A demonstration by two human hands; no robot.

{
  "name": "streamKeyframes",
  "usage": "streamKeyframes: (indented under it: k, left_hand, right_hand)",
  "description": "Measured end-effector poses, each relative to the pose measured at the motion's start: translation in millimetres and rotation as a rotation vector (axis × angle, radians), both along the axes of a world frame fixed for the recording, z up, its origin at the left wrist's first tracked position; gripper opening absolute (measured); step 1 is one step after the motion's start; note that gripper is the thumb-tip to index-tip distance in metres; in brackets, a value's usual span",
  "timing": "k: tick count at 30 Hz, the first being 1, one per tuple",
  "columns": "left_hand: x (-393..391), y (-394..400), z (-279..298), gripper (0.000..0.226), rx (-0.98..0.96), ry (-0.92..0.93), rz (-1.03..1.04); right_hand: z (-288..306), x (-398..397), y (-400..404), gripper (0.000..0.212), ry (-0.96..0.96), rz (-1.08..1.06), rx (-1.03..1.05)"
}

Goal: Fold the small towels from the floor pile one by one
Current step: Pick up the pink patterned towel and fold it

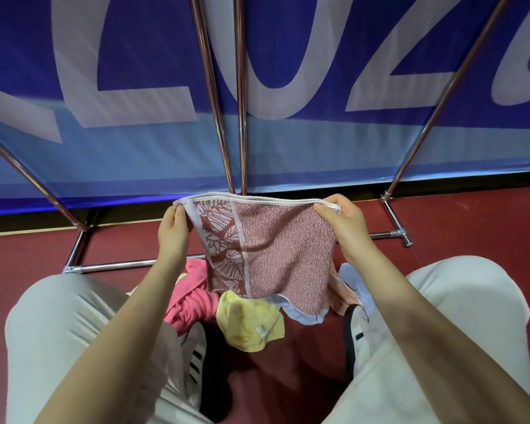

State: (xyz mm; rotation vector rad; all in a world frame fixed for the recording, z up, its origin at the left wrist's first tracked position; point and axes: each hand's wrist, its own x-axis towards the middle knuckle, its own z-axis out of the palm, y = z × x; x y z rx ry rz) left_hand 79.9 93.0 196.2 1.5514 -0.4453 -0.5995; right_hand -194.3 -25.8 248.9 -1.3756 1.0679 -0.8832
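A red and white patterned towel [276, 249] with a leaf band hangs in the air in front of me, doubled over along its top edge. My left hand [173, 234] pinches its upper left corner, and my right hand [344, 221] pinches the upper right corner. Below it on the floor lies the pile: a pink towel [193, 298], a yellow towel [248, 322] and a light blue towel [306, 313] partly hidden behind the hanging one. A pale peach cloth [343, 295] shows at the pile's right.
I squat with both knees in light trousers [58, 332] either side of the pile, shoes [196, 356] below. A blue banner [135, 87] on a chrome stand [129, 264] rises close ahead. The floor [471, 224] is dark red.
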Motion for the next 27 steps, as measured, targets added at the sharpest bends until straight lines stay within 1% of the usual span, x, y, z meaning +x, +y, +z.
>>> streamKeyframes:
  k: [2, 4, 6, 8, 10, 12, 14, 15, 16, 19, 20, 23, 25, 26, 27]
  left_hand:
    - [-1, 0, 0, 0.028, -0.001, -0.079, -0.041]
    - [-6, 0, 2, 0.025, 0.046, -0.266, -0.027]
    - [-11, 1, 5, 0.021, 0.095, -0.475, 0.016]
    - [-8, 5, 5, 0.022, 0.173, -0.654, 0.074]
    - [0, 8, 2, 0.026, 0.276, -0.756, 0.124]
    - [4, 10, 2, 0.029, 0.366, -0.800, 0.175]
    - [3, 10, 4, 0.030, 0.375, -0.799, 0.195]
    - [3, 9, 4, 0.030, 0.338, -0.762, 0.189]
    - [3, 9, 5, 0.030, 0.287, -0.689, 0.181]
    - [3, 6, 10, 0.032, 0.161, -0.387, 0.177]
    - [2, 5, 12, 0.034, 0.134, -0.327, 0.178]
    - [0, 3, 18, 0.032, 0.057, -0.302, 0.177]
    - [-1, 3, 22, 0.030, 0.027, -0.315, 0.190]
    - [-1, 3, 24, 0.029, 0.019, -0.316, 0.197]
    - [0, 3, 25, 0.028, 0.017, -0.317, 0.201]
  right_hand:
    - [-2, 2, 0, 0.016, 0.016, 0.004, -0.016]
    - [-4, 3, -1, 0.011, 0.062, 0.004, -0.052]
    - [-6, 3, -4, 0.006, 0.148, -0.022, -0.107]
    - [-9, -1, -10, 0.005, 0.254, -0.078, -0.181]
    - [-12, -7, -16, 0.007, 0.366, -0.121, -0.249]
    - [-14, -10, -19, 0.007, 0.433, -0.108, -0.279]
    - [-16, -10, -20, 0.007, 0.468, -0.084, -0.310]
    - [-16, -10, -20, 0.008, 0.463, -0.077, -0.322]
    - [-16, -10, -20, 0.007, 0.434, -0.076, -0.321]
    - [-15, -9, -21, 0.006, 0.303, -0.093, -0.278]
    - [-13, -8, -21, 0.007, 0.255, -0.101, -0.242]
    - [-12, -7, -21, 0.012, 0.117, -0.129, -0.113]
    - [-14, -8, -22, 0.008, 0.043, -0.152, -0.050]
    - [-16, -8, -23, 0.016, 0.010, -0.171, -0.011]
    - [-16, -8, -24, 0.037, -0.015, -0.195, 0.020]
